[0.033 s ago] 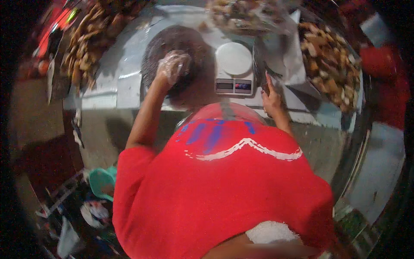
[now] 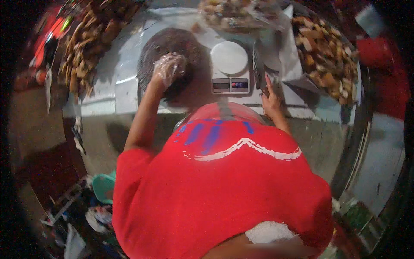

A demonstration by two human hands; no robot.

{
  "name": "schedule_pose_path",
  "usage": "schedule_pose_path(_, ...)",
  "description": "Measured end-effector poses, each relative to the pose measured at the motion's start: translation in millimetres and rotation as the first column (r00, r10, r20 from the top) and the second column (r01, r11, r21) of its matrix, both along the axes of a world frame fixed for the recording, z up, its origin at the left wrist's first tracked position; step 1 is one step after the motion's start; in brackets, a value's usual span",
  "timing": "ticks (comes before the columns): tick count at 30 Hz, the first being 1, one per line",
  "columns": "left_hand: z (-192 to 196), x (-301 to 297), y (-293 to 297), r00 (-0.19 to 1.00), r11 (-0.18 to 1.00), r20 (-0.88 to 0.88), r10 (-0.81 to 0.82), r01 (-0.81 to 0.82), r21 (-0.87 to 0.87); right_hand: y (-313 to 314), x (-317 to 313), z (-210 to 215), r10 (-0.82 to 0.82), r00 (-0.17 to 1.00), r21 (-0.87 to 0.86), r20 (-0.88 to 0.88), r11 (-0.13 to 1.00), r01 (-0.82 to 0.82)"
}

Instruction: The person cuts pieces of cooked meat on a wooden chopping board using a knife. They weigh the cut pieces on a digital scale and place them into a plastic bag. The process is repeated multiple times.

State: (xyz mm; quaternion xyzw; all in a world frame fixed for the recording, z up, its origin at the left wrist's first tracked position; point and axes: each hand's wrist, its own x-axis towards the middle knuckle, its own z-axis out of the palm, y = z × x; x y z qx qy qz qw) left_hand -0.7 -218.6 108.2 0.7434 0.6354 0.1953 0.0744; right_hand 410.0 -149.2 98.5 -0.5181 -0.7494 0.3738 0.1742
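My left hand, in a clear plastic glove, rests on a dark round board with its fingers bent over; what lies under them is hidden. Right of the board sits a white kitchen scale with a round platform and a display. My right hand, bare, lies on the table beside the scale, its index finger stretched forward and its thumb apart. A thin dark blade-like strip stands close to that finger; no clear grip on it shows.
Brownish food pieces are heaped at the left. A clear bag of pieces lies behind the scale. At the right, more pieces fill a white-sided container. A teal basin stands low at the left, below table level.
The whole view has shifted slightly. My left hand remains on the round board and my right hand beside the scale; no object has visibly been moved.
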Motion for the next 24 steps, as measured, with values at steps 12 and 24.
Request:
schedule_pose_path(12,-53.7,101.0,118.0,0.972,0.963,0.141,-0.19,0.212,-0.167,-83.7,49.4,-21.7,-0.172,0.973,-0.125,-0.156,0.98,0.154)
schedule_pose_path(24,4.4,42.9,79.6,0.987,0.98,0.153,-0.057,0.026,0.199,-95.6,39.1,-15.0,-0.119,0.982,0.051,-0.144,0.991,0.127)
